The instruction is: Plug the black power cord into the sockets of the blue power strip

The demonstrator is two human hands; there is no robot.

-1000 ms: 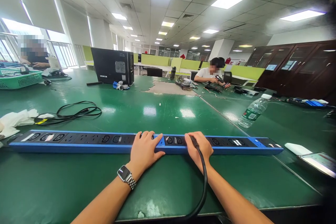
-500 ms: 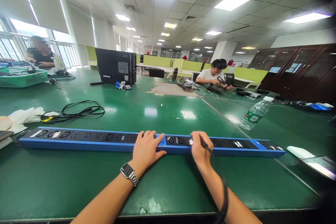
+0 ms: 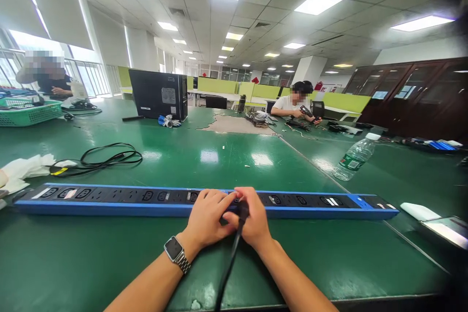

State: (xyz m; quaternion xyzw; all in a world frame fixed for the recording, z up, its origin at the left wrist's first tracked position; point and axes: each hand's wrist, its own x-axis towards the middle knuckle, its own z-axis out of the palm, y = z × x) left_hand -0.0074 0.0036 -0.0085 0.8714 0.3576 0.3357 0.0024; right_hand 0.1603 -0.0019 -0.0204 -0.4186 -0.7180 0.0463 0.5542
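A long blue and black power strip [image 3: 127,208] with a row of sockets lies across the green table in front of me. My left hand [image 3: 209,217] grips its middle, fingers over the top and thumb at the near side. Right beside it, my right hand [image 3: 255,217] is closed round a black power plug [image 3: 242,210], held over the sockets. The plug's cord [image 3: 228,268] runs down towards the table's near edge. Whether the plug's tip is in a socket is hidden by my fingers.
A coiled black cable [image 3: 109,158] and white tissue [image 3: 27,171] lie at left, with a green basket [image 3: 31,114] behind. Further back stands a black computer case [image 3: 159,95]. A plastic bottle [image 3: 356,156] and a phone [image 3: 446,231] are at right. Two people sit across the table.
My right hand has moved left along the strip with the plug, from apart to right beside my left hand. The cord now hangs between my forearms. My left hand stays on the strip.
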